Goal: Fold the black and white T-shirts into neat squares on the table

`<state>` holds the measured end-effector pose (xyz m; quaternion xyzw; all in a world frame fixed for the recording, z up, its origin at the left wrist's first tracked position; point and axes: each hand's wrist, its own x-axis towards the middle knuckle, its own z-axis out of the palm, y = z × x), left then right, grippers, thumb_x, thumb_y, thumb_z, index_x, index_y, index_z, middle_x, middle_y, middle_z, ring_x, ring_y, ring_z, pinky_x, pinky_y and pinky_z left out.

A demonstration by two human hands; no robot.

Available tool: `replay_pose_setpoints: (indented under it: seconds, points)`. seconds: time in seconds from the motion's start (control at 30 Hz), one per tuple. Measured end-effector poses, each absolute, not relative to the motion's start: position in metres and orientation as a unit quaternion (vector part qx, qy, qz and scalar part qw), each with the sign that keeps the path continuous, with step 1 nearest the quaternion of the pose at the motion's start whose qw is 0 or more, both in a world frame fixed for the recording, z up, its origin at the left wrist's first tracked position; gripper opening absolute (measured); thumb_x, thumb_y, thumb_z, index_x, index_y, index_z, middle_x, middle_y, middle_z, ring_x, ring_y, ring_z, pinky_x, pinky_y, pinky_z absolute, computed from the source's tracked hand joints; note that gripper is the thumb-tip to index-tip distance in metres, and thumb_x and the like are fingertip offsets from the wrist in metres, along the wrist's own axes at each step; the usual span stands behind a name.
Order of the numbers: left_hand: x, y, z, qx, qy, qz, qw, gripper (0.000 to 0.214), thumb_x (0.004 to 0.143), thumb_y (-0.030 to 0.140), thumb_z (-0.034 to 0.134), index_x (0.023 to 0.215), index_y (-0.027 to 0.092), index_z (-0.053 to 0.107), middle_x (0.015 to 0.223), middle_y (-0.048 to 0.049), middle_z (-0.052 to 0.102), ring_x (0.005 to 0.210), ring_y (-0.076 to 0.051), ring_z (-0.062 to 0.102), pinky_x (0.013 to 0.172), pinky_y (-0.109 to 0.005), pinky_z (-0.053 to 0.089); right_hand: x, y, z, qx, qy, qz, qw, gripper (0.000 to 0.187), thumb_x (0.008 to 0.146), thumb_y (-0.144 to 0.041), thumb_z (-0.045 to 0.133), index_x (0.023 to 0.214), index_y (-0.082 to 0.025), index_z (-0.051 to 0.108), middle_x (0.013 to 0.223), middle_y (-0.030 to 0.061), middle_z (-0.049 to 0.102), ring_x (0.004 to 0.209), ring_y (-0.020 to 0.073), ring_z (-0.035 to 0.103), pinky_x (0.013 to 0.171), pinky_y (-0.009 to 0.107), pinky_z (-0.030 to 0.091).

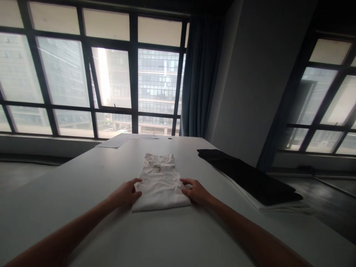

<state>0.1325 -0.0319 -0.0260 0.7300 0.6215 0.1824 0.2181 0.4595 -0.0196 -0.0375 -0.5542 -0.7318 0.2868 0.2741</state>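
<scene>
"While some paper (112, 142) is lying at the white table's (83, 181) far left, what's the left hand (126, 193) up to?"

"It's touching the left edge of the folded white garment (162, 188), finger and thumb sitting apart, probably steadying that side."

"And the garment's lying mid-table, between the hands, cuz?"

"Guessing both are reaching it evenly that way."

"Right hand (195, 191)?"

"Mirroring that at the right edge, finger and thumb parted too."

"Black cloth (244, 173)?"

"Lying on white fabric (264, 208) farther right, likely keeping outta the way."
</scene>
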Motion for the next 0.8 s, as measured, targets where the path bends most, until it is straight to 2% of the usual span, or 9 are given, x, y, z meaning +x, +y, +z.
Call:
replay_pose_setpoints:
  seconds: [0.1, 0.17, 0.23, 0.3, 0.37, 0.53, 0.67, 0.73, 0.8]
  points:
    - [0.132, -0.036, -0.025, 0.752, 0.635, 0.136, 0.113, 0.045, 0.083, 0.04, 0.054, 0.123, 0.022, 0.064, 0.1, -0.0092, 0.072, 0.093, -0.028, 0.067, 0.079, -0.039, 0.051, 0.459, -0.023, -0.037, -0.572, -0.771, 0.128, 0.248, 0.052, 0.083, -0.02, 0.058, 0.135, -0.013, 0.057, 0.138, 0.0163, 0.055, 0.117, 0.0287, 0.059, 0.1, 0.041, 0.047]
    - [0.129, -0.038, -0.024, 0.789, 0.592, 0.142, 0.084, 0.044, 0.087, 0.04, 0.051, 0.126, 0.023, 0.063, 0.116, -0.0112, 0.068, 0.108, -0.03, 0.063, 0.09, -0.043, 0.05, 0.459, -0.025, -0.036, -0.553, -0.795, 0.053, 0.244, 0.052, 0.086, -0.016, 0.051, 0.138, -0.015, 0.055, 0.144, 0.0143, 0.05, 0.128, 0.0286, 0.051, 0.106, 0.043, 0.042]
    - [0.123, -0.038, -0.024, 0.843, 0.506, 0.144, 0.108, 0.042, 0.089, 0.04, 0.05, 0.125, 0.025, 0.064, 0.132, -0.0102, 0.062, 0.121, -0.03, 0.056, 0.102, -0.044, 0.045, 0.46, -0.025, -0.037, -0.496, -0.841, 0.04, 0.211, 0.054, 0.084, -0.01, 0.047, 0.137, -0.019, 0.056, 0.144, 0.0097, 0.051, 0.13, 0.0253, 0.05, 0.109, 0.041, 0.04]
    - [0.115, -0.036, -0.024, 0.877, 0.434, 0.139, 0.154, 0.04, 0.09, 0.041, 0.049, 0.123, 0.026, 0.066, 0.139, -0.0086, 0.058, 0.127, -0.028, 0.052, 0.108, -0.042, 0.041, 0.463, -0.023, -0.039, -0.443, -0.88, 0.05, 0.165, 0.061, 0.078, -0.003, 0.048, 0.134, -0.023, 0.06, 0.141, 0.0069, 0.055, 0.129, 0.0236, 0.051, 0.11, 0.04, 0.039]
    - [0.105, -0.031, -0.025, 0.885, 0.405, 0.132, 0.189, 0.04, 0.091, 0.043, 0.047, 0.122, 0.027, 0.067, 0.14, -0.0076, 0.058, 0.128, -0.026, 0.052, 0.11, -0.041, 0.04, 0.467, -0.02, -0.041, -0.427, -0.89, 0.047, 0.153, 0.06, 0.075, -0.001, 0.05, 0.13, -0.023, 0.064, 0.138, 0.0071, 0.059, 0.126, 0.0242, 0.053, 0.108, 0.04, 0.04]
    - [0.091, -0.017, -0.03, 0.883, 0.378, 0.127, 0.247, 0.036, 0.086, 0.049, 0.057, 0.113, 0.03, 0.072, 0.14, -0.0044, 0.059, 0.13, -0.027, 0.051, 0.11, -0.042, 0.04, 0.469, -0.007, -0.048, -0.419, -0.887, 0.027, 0.194, 0.036, 0.086, -0.009, 0.051, 0.109, -0.023, 0.074, 0.126, 0.0085, 0.066, 0.117, 0.024, 0.059, 0.1, 0.042, 0.044]
    - [0.102, -0.013, -0.035, 0.888, 0.372, 0.187, 0.193, 0.034, 0.089, 0.05, 0.054, 0.092, 0.024, 0.076, 0.123, -0.0091, 0.069, 0.116, -0.025, 0.059, 0.104, -0.038, 0.044, 0.465, -0.004, -0.051, -0.408, -0.885, 0.017, 0.222, 0.024, 0.09, -0.014, 0.052, 0.094, -0.02, 0.075, 0.115, 0.0083, 0.07, 0.109, 0.023, 0.061, 0.097, 0.041, 0.043]
    - [0.109, -0.017, -0.034, 0.893, 0.37, 0.203, 0.156, 0.035, 0.091, 0.049, 0.051, 0.086, 0.023, 0.074, 0.121, -0.0101, 0.069, 0.118, -0.026, 0.057, 0.105, -0.04, 0.042, 0.464, -0.006, -0.049, -0.395, -0.886, 0.024, 0.239, 0.023, 0.091, -0.014, 0.05, 0.093, -0.019, 0.072, 0.114, 0.0087, 0.071, 0.109, 0.0227, 0.061, 0.096, 0.041, 0.043]
    - [0.112, -0.024, -0.028, 0.896, 0.363, 0.205, 0.155, 0.034, 0.093, 0.047, 0.049, 0.088, 0.022, 0.072, 0.122, -0.01, 0.069, 0.121, -0.026, 0.055, 0.106, -0.041, 0.04, 0.467, -0.01, -0.044, -0.381, -0.887, 0.046, 0.257, 0.024, 0.091, -0.012, 0.047, 0.097, -0.018, 0.069, 0.114, 0.0091, 0.07, 0.112, 0.0225, 0.061, 0.096, 0.041, 0.043]
